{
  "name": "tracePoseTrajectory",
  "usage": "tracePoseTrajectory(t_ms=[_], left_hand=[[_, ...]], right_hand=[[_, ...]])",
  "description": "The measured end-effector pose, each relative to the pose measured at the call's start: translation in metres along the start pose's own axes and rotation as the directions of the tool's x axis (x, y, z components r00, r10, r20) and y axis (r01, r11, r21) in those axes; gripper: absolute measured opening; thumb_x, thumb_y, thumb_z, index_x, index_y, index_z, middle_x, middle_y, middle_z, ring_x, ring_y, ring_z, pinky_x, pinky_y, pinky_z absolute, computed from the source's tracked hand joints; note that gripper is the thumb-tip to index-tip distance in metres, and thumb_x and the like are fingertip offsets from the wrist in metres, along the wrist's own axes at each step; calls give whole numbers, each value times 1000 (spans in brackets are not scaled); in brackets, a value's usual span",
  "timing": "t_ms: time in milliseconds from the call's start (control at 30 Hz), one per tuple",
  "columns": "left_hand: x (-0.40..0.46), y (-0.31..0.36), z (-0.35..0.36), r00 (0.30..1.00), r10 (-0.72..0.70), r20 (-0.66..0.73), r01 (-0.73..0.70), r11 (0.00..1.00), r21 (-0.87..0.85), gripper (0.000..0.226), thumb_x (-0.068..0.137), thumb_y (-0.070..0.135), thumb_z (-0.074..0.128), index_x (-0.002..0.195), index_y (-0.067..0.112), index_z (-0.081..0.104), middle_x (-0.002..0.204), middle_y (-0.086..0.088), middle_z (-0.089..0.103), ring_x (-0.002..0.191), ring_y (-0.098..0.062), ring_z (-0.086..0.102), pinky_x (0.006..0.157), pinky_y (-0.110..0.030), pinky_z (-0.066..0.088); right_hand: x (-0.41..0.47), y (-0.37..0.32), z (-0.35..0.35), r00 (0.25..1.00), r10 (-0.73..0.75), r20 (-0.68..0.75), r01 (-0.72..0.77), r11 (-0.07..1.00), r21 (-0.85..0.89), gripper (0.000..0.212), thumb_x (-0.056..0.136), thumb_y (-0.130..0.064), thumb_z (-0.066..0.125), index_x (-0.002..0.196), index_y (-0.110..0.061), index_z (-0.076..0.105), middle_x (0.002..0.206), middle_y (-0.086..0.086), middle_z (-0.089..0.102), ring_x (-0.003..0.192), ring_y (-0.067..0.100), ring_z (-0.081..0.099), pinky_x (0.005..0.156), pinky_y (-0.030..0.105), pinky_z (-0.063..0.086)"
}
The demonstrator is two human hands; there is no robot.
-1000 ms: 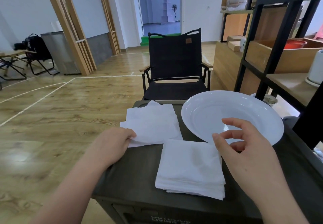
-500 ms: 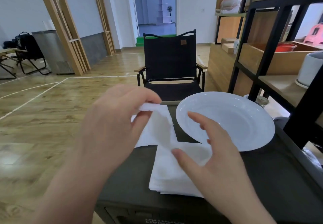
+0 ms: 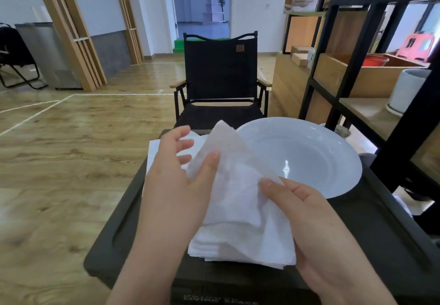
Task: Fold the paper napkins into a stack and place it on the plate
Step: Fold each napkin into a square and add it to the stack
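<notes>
The thin napkin, raised at frame centre over the folded stack on the dark counter, could crease crooked or tear if the left hand and right hand, each pinching an edge, pull unevenly. It looks white, soft, rumpled, half-folded; the white plate sits upper right.

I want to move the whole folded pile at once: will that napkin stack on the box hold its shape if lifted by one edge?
Probably not. The napkin held by both hands droops, so the sheets look floppy. The folded stack shows loose, separate layers at its edge, which would likely fan or slide. It seems light; support from beneath looks safer.
</notes>
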State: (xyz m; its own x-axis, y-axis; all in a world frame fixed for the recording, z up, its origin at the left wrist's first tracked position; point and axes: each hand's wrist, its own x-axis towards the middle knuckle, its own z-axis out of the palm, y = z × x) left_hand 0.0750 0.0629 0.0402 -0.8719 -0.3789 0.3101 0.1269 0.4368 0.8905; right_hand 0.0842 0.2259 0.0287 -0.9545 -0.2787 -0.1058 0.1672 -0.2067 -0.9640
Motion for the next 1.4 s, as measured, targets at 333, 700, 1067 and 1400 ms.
tracePoseTrajectory(t_ms=[333,700,1067,1400], left_hand=[[-9,-14,-16,957,-240,162,253,966,-62,61,55,96,23,93,62,56,77,21,75,81,-5,70,82,-36,50],[-8,-15,-17,962,196,188,-143,955,-262,35,67,43,87,98,51,73,70,19,69,65,-2,61,64,-7,46],[-5,-15,-19,944,287,164,-285,958,-37,6,80,51,73,82,45,72,113,28,55,93,-5,64,73,-6,45],[-6,-21,-11,930,302,209,-318,947,50,36,71,67,54,104,56,64,113,38,60,113,9,50,76,-2,41]], right_hand=[[-4,-7,3,992,-89,-91,114,937,330,23,67,-36,66,80,-25,82,94,3,79,85,20,77,61,29,61],[-2,0,-2,810,-531,-249,406,814,-416,60,80,-39,69,121,-71,39,66,18,62,71,26,67,66,22,53],[3,5,-19,825,-552,-119,402,723,-562,39,67,-39,78,101,-54,69,79,-4,63,71,15,59,67,26,57],[7,8,-17,766,-639,-66,523,681,-512,48,78,-5,79,102,-46,70,81,-6,67,70,15,61,65,20,54]])
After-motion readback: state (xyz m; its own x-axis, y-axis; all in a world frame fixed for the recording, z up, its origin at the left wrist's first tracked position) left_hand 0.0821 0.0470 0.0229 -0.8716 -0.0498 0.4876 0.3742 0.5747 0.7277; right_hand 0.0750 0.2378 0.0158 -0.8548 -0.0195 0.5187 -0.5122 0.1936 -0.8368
